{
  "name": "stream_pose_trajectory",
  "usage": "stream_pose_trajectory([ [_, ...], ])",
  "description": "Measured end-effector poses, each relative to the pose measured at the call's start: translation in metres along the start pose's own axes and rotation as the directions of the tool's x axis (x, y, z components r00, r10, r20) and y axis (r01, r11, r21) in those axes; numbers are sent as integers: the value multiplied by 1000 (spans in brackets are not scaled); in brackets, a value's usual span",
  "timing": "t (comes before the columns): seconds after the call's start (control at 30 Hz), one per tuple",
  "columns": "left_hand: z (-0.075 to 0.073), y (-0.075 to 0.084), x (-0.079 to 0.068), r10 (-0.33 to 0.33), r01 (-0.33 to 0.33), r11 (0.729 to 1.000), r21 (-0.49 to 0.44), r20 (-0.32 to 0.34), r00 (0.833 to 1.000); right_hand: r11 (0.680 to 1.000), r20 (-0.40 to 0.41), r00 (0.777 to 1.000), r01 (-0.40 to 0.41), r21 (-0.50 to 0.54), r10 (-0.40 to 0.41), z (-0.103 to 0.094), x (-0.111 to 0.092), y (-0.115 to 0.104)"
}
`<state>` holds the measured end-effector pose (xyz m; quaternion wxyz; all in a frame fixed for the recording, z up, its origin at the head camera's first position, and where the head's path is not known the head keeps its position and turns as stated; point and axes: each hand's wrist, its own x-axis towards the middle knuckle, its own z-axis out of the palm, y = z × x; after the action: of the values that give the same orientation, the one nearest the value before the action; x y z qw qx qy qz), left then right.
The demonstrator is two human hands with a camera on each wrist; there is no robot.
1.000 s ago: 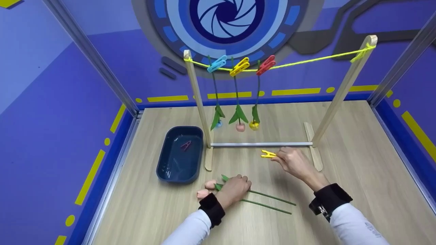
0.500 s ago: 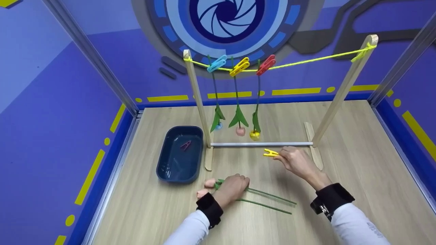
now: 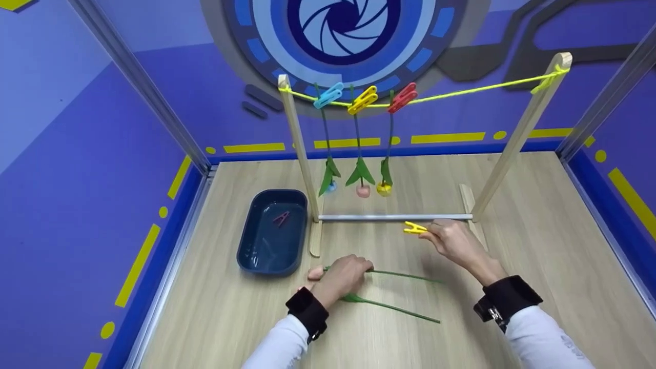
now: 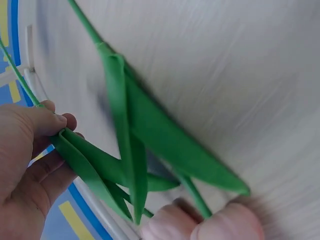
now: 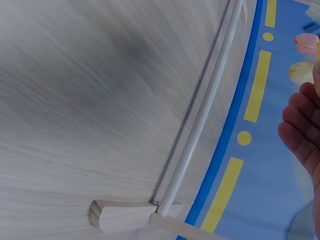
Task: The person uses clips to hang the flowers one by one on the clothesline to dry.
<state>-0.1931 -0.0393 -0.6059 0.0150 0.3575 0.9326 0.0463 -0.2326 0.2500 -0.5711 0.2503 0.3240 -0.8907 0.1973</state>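
Note:
My left hand [image 3: 344,277] pinches the green stem of an artificial pink tulip [image 3: 315,273] just above its leaves [image 4: 85,165], slightly off the tabletop. A second pink tulip [image 4: 225,225] lies on the table beneath that hand, its stem [image 3: 405,311] pointing right. In my right hand [image 3: 458,246], thumb and fingers grip a yellow clothespin [image 3: 414,228], its prongs facing left, in front of the rack's rod. Only part of this hand shows at the right wrist view's edge.
A yellow cord [image 3: 461,93] spans two wooden posts [image 3: 517,138]. Blue, yellow and red clothespins [image 3: 402,98] on it hold three upside-down tulips [image 3: 363,191]. A white rod [image 3: 394,218] joins the feet. A dark blue tub [image 3: 266,256] at left contains a dark red clothespin [image 3: 281,219].
One tulip has been raised from the table by my left hand, its stem now apart from the other. My right hand has drifted slightly right with the yellow clothespin.

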Motion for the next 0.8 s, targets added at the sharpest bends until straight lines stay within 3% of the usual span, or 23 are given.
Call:
stream_pose_trajectory([
  [0.17,-9,-4,0,1,-1,1000,7,-24,1000,1000,-19,1000,14,3,-14,1,-4,4],
  [0.43,-27,-12,3,-21,21,1000,2,-96,995,999,-3,999,-51,20,51,1,-10,8],
  [0.6,-40,-14,5,-50,37,996,-80,-181,982,998,14,998,-60,11,60,0,-13,8],
  [0.8,-57,-16,10,-85,37,985,-170,-282,956,997,19,997,-76,3,76,-1,-15,7],
])
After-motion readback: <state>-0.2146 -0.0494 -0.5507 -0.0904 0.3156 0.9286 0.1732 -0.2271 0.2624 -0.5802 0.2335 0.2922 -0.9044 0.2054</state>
